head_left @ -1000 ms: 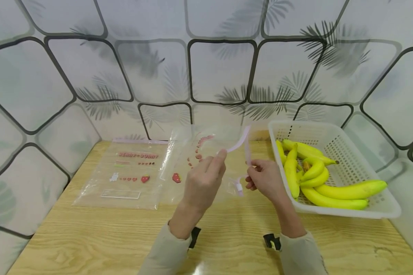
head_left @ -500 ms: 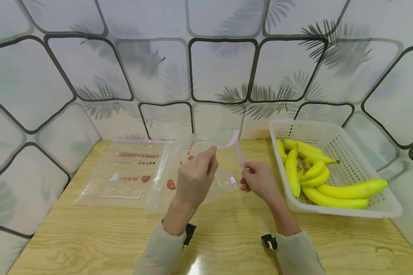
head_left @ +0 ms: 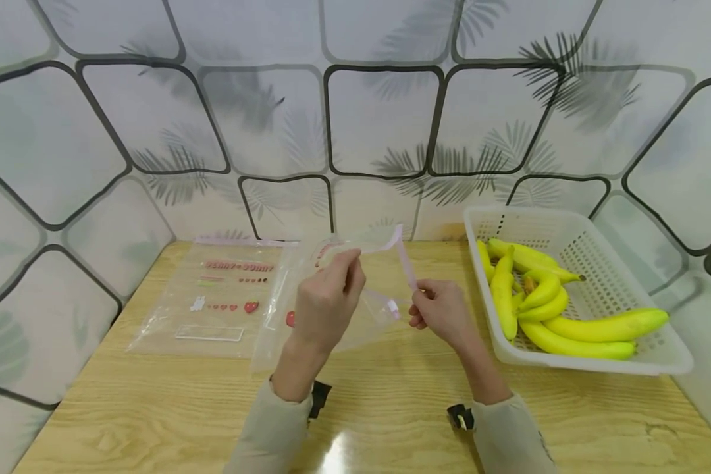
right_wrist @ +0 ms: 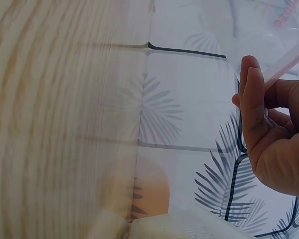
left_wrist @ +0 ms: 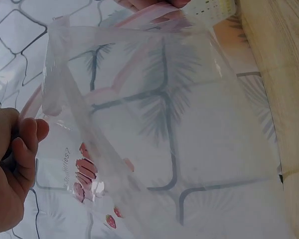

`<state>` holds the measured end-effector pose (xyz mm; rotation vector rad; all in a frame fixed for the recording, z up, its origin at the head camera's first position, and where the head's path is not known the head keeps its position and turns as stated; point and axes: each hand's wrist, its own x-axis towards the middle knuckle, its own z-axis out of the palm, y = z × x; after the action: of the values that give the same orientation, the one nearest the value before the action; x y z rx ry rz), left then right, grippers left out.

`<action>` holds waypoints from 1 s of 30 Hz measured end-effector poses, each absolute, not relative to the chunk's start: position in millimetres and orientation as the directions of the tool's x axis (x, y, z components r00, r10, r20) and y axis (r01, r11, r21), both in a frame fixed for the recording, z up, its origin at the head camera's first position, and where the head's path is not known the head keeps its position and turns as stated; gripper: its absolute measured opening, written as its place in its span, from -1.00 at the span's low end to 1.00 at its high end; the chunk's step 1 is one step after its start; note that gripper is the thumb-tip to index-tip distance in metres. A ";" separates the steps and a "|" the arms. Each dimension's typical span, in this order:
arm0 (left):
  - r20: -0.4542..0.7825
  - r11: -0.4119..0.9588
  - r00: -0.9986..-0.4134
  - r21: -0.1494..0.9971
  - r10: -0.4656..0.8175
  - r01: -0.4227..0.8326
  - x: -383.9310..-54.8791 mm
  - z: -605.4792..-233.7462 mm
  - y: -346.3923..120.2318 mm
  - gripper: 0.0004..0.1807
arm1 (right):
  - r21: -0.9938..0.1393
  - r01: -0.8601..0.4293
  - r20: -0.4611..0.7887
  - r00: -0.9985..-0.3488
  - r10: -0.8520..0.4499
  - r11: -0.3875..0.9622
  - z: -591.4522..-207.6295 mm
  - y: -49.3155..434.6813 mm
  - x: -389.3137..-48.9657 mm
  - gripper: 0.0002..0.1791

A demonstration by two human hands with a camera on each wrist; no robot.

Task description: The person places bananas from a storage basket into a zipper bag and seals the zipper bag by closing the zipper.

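Note:
A clear zip bag (head_left: 361,332) with pink seal strips and red strawberry prints is held up over the table, its mouth spread apart. My left hand (head_left: 326,299) pinches one side of the mouth between thumb and curled fingers, as the left wrist view shows with the bag film (left_wrist: 214,139) hanging beside the hand. On the other side my right hand (head_left: 441,309) pinches the pink strip (right_wrist: 289,63). A white slider (head_left: 394,307) sits at the near end of the seal. Part of the printing is hidden behind my left hand.
Flat on the wooden table (head_left: 184,408), to the left, lies a second clear printed zip bag (head_left: 172,309). A white perforated basket (head_left: 586,364) stands at right, holding several yellow bananas (head_left: 607,327). Patterned cloth (head_left: 385,125) rises behind the table.
Both hands have shifted left and slightly toward me with the bag, the left hand farther than the right. The bag's raised mouth corner has moved left, and the grips stay the same.

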<state>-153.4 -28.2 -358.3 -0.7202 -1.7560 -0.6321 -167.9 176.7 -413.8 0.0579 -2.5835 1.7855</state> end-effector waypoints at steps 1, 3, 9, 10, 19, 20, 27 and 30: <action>0.958 0.674 -0.238 0.071 0.158 0.735 -153.6 -358.1 -28.6 -0.92 | -0.936 -0.032 0.023 -0.999 -0.030 0.351 -413.7 176.7 -167.9 -0.61; 0.955 0.674 -0.250 0.081 0.158 0.734 -153.4 -357.4 -29.4 -0.90 | -0.937 -0.037 0.027 -0.999 -0.034 0.346 -414.1 176.9 -168.2 -0.60; 0.946 0.650 -0.278 0.109 0.164 0.752 -153.7 -358.3 -29.5 -0.86 | -0.939 -0.038 0.028 -0.999 -0.035 0.342 -415.2 177.9 -167.8 -0.60; 0.944 0.644 -0.286 0.117 0.163 0.756 -153.7 -358.7 -29.3 -0.86 | -0.939 -0.036 0.027 -0.999 -0.032 0.341 -415.4 178.0 -167.7 -0.60; 0.868 0.619 -0.487 0.329 0.100 0.713 -151.0 -363.3 -28.0 -0.89 | -0.958 -0.001 -0.009 -0.999 -0.034 0.288 -416.3 176.6 -168.4 -0.69; 0.842 0.630 -0.531 0.363 0.093 0.686 -149.8 -363.2 -28.6 -0.88 | -0.960 0.001 -0.012 -0.999 -0.037 0.281 -415.9 175.6 -168.4 -0.69; 0.646 0.788 -0.763 0.461 0.017 0.408 -141.3 -357.1 -33.2 -0.85 | -0.957 -0.012 -0.006 -0.998 -0.061 0.289 -417.8 172.1 -169.8 -0.69; 0.601 0.809 -0.799 0.464 0.011 0.360 -141.7 -356.9 -35.0 -0.84 | -0.957 -0.010 -0.008 -0.998 -0.060 0.292 -418.4 172.5 -169.3 -0.69</action>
<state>-141.7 -35.0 -356.9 -0.2732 -2.3967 -0.7725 -169.3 172.5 -418.4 0.0701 -2.5580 1.8939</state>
